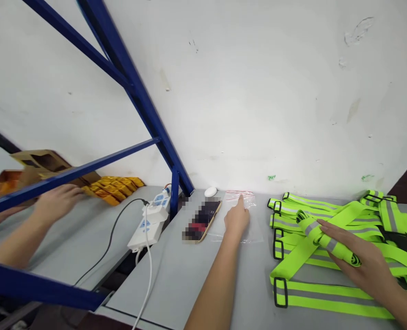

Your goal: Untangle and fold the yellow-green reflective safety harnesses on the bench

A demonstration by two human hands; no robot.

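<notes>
My left hand (236,219) lies on a clear zip bag (254,224) with red lines along its top edge. Its index finger is stretched out onto the bag near that edge, while the other fingers look bent; nothing is held. In my right hand (366,261) is a rolled reflective strap (327,239), bright green with grey stripes, gripped between thumb and fingers. Beneath it several flat reflective straps (327,293) with black buckles are spread over the grey table (176,279) at the right.
Left of the bag are a phone (208,222), partly blurred out, and a white oval object (210,192). A white power strip (150,227) with cables sits beside a blue metal frame (144,107). Beyond it, another person's hand (57,204) is near gold packets (116,188) and a cardboard box (48,160).
</notes>
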